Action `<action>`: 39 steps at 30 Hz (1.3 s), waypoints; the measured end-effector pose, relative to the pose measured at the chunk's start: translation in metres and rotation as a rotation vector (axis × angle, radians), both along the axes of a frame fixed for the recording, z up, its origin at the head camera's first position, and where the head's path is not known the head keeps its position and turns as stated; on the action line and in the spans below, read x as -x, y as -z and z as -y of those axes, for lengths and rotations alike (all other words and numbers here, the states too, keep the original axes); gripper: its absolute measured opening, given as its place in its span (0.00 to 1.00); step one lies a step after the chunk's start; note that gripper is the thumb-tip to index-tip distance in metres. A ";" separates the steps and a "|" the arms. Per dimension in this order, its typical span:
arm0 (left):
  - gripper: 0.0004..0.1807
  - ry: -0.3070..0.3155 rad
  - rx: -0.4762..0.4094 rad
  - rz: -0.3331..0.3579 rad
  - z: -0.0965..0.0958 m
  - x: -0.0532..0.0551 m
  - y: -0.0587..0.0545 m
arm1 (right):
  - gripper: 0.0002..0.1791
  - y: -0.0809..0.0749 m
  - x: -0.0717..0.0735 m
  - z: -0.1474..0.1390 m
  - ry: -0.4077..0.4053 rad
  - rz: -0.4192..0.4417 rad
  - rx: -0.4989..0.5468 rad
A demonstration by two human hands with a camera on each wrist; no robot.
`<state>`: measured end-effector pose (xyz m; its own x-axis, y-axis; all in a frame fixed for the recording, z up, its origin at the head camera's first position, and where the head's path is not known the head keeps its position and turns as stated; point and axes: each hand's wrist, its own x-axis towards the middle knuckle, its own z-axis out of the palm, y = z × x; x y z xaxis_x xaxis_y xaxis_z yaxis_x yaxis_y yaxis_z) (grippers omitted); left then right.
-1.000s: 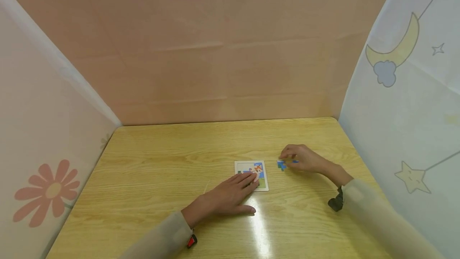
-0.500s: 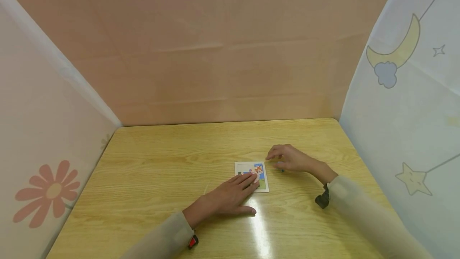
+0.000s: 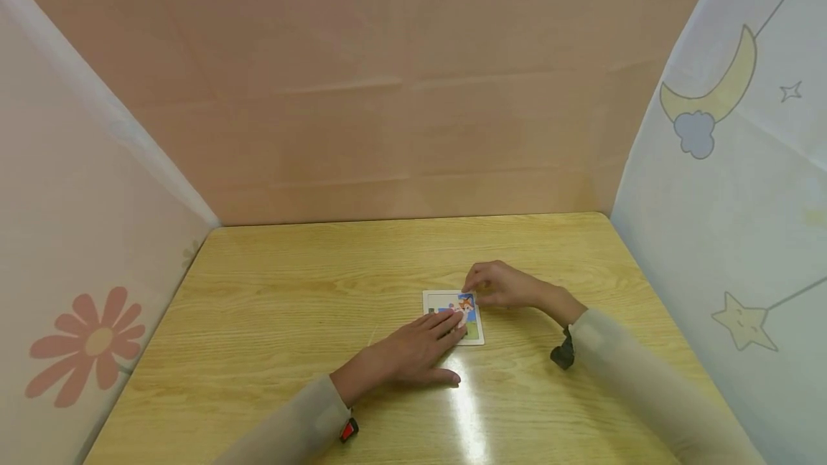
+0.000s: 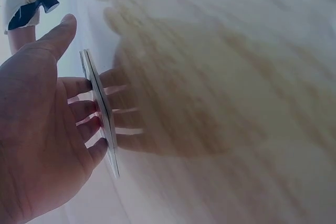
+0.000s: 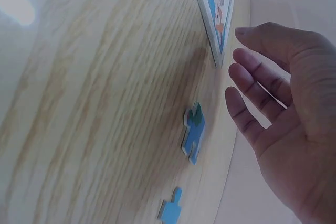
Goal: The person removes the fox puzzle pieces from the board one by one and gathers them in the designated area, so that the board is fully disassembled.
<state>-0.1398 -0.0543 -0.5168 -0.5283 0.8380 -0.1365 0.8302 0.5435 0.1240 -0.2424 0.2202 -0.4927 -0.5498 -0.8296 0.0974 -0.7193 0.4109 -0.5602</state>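
A white-bordered jigsaw puzzle (image 3: 431, 293) with a cartoon figure lies on the wooden table; bare backing shows at its upper left. My left hand (image 3: 413, 351) rests flat with straight fingers over its lower part. In the left wrist view those fingertips touch the board (image 4: 108, 121). At the puzzle's upper right corner hovers my right hand (image 3: 507, 285), fingers bent and thumb apart. In the right wrist view that hand (image 5: 310, 93) hides its index finger, so any small piece there cannot be seen. Below lie a blue-and-green jigsaw piece (image 5: 194, 132) and a light blue piece (image 5: 170, 212).
The wooden table (image 3: 310, 271) ends at a tan cloth backdrop (image 3: 413, 128). Patterned cloth walls (image 3: 717, 235) stand at both sides. A bright light reflection (image 3: 466, 407) lies on the tabletop near the front. Each wrist wears a dark strap (image 3: 563, 352).
My right hand has moved left from the loose jigsaw pieces to the puzzle's upper right corner. My left hand stays on the puzzle.
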 end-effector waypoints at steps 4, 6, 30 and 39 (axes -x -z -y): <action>0.48 0.001 0.002 0.006 0.001 0.001 -0.001 | 0.12 0.001 0.001 0.004 -0.020 -0.010 -0.008; 0.48 -0.001 0.002 0.012 0.001 0.001 -0.001 | 0.13 0.003 0.003 0.005 -0.029 -0.019 -0.011; 0.47 0.006 0.016 0.002 0.001 -0.001 -0.008 | 0.11 0.012 0.004 0.015 -0.037 -0.005 -0.056; 0.47 0.005 0.034 -0.001 0.000 0.001 -0.008 | 0.12 0.011 0.001 0.015 -0.028 0.012 -0.027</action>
